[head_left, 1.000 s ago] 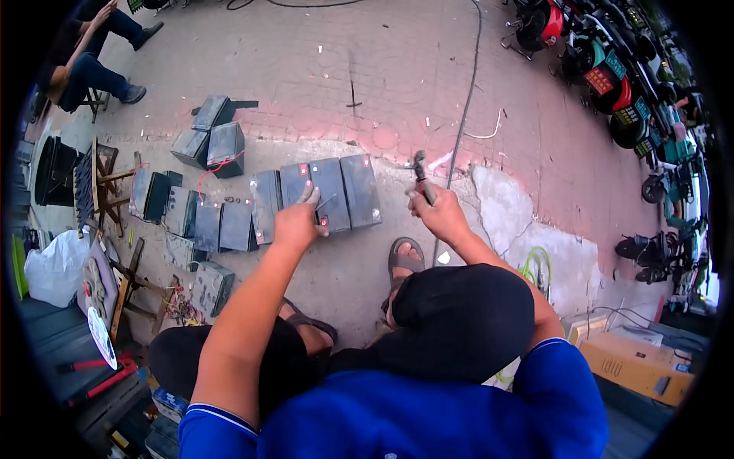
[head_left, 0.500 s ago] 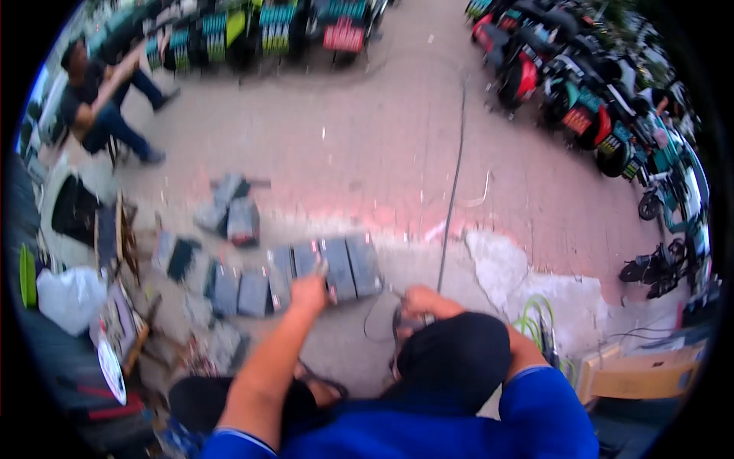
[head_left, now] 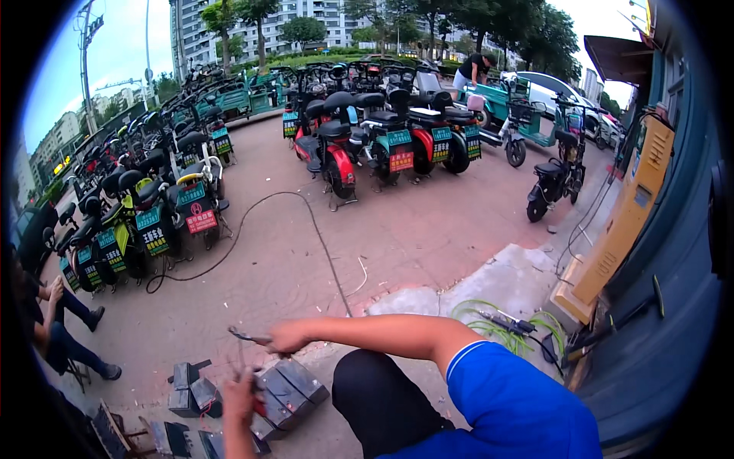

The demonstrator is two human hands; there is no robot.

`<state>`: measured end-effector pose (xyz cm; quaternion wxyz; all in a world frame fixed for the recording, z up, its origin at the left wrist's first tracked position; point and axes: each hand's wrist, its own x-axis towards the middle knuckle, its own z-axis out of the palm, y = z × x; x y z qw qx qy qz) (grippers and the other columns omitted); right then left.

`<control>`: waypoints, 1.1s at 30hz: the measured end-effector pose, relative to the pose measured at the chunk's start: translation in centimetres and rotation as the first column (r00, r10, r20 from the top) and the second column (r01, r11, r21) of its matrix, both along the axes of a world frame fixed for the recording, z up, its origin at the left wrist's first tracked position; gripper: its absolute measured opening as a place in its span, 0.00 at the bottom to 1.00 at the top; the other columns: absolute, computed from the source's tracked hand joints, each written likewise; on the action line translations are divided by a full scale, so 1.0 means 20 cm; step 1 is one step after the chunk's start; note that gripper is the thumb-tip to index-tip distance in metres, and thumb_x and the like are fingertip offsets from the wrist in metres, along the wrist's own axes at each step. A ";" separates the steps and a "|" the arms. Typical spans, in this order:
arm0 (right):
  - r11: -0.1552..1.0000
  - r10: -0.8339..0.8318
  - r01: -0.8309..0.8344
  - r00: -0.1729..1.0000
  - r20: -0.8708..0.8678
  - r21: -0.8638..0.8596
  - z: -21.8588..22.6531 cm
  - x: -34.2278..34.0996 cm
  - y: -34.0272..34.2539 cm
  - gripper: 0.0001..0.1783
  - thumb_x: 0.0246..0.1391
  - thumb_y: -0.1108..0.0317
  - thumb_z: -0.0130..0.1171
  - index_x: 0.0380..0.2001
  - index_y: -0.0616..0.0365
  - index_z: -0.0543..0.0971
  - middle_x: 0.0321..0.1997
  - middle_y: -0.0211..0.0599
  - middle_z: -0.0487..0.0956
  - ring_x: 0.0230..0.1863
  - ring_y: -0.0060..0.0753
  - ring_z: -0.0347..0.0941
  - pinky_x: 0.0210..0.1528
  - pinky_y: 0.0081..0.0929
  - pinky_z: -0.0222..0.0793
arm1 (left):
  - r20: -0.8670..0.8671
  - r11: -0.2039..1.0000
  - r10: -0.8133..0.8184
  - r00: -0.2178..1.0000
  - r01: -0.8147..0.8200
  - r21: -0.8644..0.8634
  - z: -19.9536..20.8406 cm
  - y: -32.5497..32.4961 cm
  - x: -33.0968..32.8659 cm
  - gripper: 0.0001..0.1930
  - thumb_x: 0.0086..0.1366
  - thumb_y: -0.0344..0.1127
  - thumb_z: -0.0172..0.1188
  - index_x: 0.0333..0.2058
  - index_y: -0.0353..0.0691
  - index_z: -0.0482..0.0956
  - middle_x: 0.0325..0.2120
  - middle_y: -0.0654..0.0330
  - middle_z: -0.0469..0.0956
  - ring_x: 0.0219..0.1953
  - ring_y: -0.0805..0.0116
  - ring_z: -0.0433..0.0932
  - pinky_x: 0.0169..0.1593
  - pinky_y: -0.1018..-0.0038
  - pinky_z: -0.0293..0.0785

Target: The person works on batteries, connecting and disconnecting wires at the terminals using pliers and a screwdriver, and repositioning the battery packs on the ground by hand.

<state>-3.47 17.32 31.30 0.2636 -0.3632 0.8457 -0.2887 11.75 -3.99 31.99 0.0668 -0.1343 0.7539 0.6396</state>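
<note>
My right hand [head_left: 290, 336] is closed round a slim dark hand tool [head_left: 248, 335]; its tip points left, and its kind is not clear. Below it my left hand [head_left: 238, 398], smeared by motion, has its fingers curled. A thin greyish piece [head_left: 241, 353] rises from it toward the tool tip; I cannot make out what it is. Just right of the left hand stands a row of grey box-shaped batteries [head_left: 294, 390], partly covered by that hand. More grey batteries [head_left: 183, 389] sit loosely together to its left, with a thin red wire beside them.
Parked electric scooters [head_left: 336, 157] line the far side and the left. A black cable [head_left: 321, 229] snakes over the paving. Green hose [head_left: 489, 325] coils at right beside a yellow cabinet [head_left: 623, 210]. A seated person [head_left: 57, 329] is at the left; another [head_left: 478, 69] bends far off.
The view has swung up and to the right. My right hand has gone from low beside the batteries to above them, near my left hand, with the slim tool now showing.
</note>
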 end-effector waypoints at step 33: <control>0.996 -0.072 0.022 0.790 0.608 0.089 0.19 0.39 -0.44 0.27 0.73 0.50 0.48 0.53 0.66 0.80 0.37 0.44 0.85 0.34 0.36 0.84 0.38 0.32 0.82 | 0.302 -0.323 0.927 -0.221 -0.880 0.348 -1.10 -1.37 2.36 0.13 0.72 0.39 0.60 0.45 0.35 0.78 0.28 0.56 0.78 0.26 0.61 0.79 0.24 0.62 0.76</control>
